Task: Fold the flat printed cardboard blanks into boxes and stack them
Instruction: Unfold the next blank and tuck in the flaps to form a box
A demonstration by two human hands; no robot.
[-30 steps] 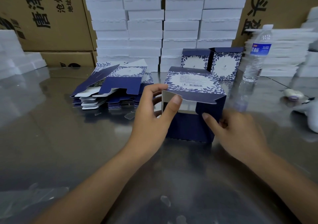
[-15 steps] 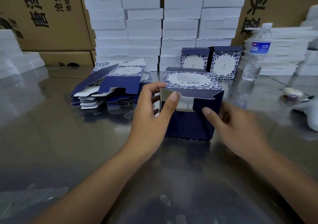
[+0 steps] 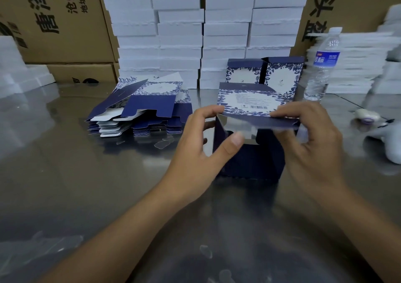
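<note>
Box point(image 3: 249, 163) flap edge pinched by left hand point(image 3: 195, 143), right hand point(image 3: 310, 143); blanks point(image 3: 138, 111) apart.

Head-worn camera looks forward and down, close over the table point(image 3: 65, 174).

"沧州", "地址:" on brown carton point(image 3: 65, 41)

navy box point(image 3: 249, 159) — blue-white leaf-print top
</note>
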